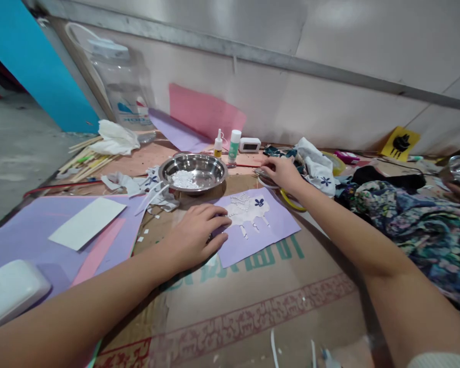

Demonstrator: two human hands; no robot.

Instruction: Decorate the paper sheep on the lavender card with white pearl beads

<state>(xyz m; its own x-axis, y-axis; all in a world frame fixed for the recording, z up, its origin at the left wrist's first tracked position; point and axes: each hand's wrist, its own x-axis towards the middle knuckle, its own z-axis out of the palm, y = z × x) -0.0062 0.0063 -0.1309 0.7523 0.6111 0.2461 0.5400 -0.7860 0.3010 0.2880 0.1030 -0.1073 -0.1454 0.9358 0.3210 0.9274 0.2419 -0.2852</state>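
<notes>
Roughly mid-frame, left hand (pixel 199 235) lies flattish, fingers slightly apart, fingertips over left edge of centred lavender paper (pixel 270 237) bearing white cutout (pixel 246 219), beads (pixel 239 204), dark-blue flower (pixel 259 203). Farther, right of centre, right hand (pixel 281 173): fingers bent, cannot tell whether clamped on anything. Steel bowl (pixel 211 178) left of centre; green-labelled tube (pixel 233 148) beyond, upper centre.

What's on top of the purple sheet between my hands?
The purple sheet carries a white shape with small beads and a dark blue flower. Your left hand covers part of the sheet's left edge; what's beneath can't be seen.
</notes>
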